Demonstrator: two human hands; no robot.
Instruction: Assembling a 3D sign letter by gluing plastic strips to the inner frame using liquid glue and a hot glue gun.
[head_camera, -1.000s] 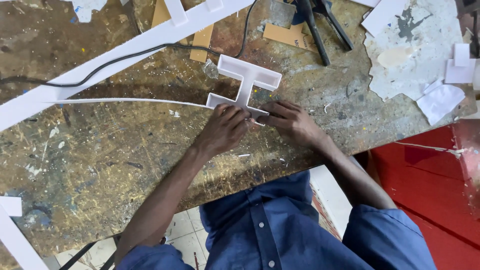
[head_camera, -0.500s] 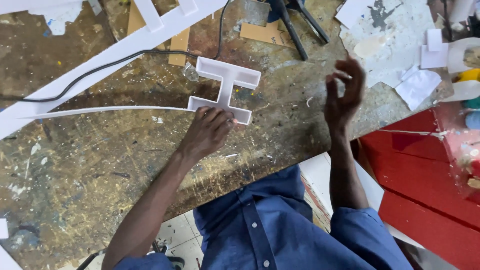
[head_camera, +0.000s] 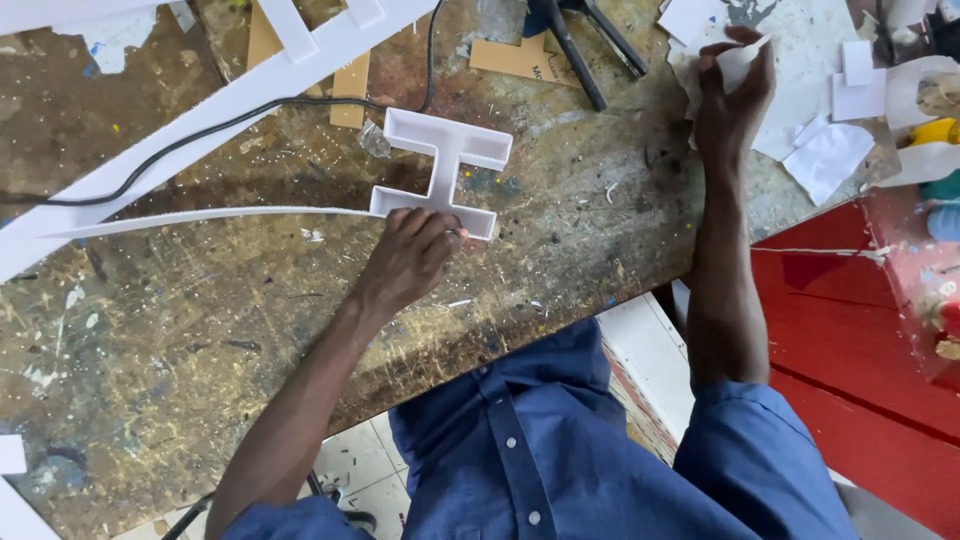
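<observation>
Far left: white board offcuts (head_camera: 12, 490) at the edge of a worn, paint-spattered table (head_camera: 150, 330)

Across the upper left: a long white plank (head_camera: 200, 110) running on a slant, a black cable (head_camera: 230, 125) trailing along it, brown cardboard pieces (head_camera: 350, 85) tucked beneath

Below the plank: a thin white strip (head_camera: 200, 215) lying nearly level, its right end meeting the base of a white I-shaped channel letter (head_camera: 445, 170) flat on the table, open side up, near the middle

At the letter's lower bar: left hand (head_camera: 410, 260), palm down, fingers curled together and pressed onto the near wall where strip and letter join; whether pinching the strip cannot be told

Just right of the letter: bare scarred wood with flecks of white debris, dark tool handles (head_camera: 585, 45) crossing at the top edge

Further right: right hand (head_camera: 730, 95) stretched well away from the letter, fingers closed around a small white scrap (head_camera: 745, 55) above a paint-smeared white sheet (head_camera: 800, 30)

Around it: more small white pieces (head_camera: 825, 155) scattered on the sheet

Far right: a red surface (head_camera: 860, 330) below the table edge, a yellow object (head_camera: 935, 130) half cut off by the frame

Bottom centre: blue shirt (head_camera: 540, 450) of the person
</observation>
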